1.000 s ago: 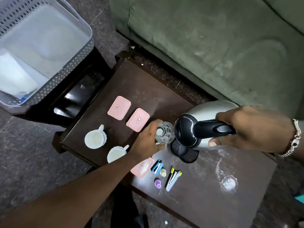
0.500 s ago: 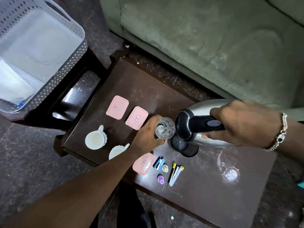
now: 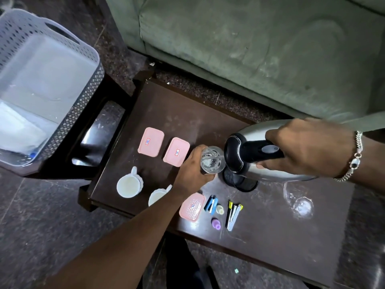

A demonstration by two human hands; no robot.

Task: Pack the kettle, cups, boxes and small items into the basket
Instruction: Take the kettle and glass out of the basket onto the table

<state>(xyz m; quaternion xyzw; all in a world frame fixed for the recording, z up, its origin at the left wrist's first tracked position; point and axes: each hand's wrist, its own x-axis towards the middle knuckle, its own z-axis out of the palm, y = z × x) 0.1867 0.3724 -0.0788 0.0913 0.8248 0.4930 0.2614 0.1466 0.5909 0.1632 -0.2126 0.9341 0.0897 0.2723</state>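
My right hand (image 3: 308, 151) grips the black handle of the steel kettle (image 3: 250, 155), which is tilted with its spout over a clear glass (image 3: 212, 160). Water runs into the glass. My left hand (image 3: 191, 174) is wrapped around that glass. The black kettle base (image 3: 241, 182) lies under the kettle. Three pink boxes (image 3: 151, 142) (image 3: 176, 152) (image 3: 192, 206) and two white cups (image 3: 129, 185) (image 3: 157, 198) stand on the dark table (image 3: 187, 113). Blue stapler (image 3: 211, 203), small bottles (image 3: 216, 223) and pens (image 3: 233, 213) lie near the front edge. The grey basket (image 3: 79, 105) stands at left.
A second clear glass (image 3: 300, 202) lies on its side at the table's right. The green sofa (image 3: 260, 49) runs along the far side. The basket rests on a lower dark stand (image 3: 108, 113) and holds white sheets. Dark stone floor surrounds the table.
The kettle has tipped further toward the glass and water now pours in. My left hand has stayed around the glass; the view has shifted slightly.
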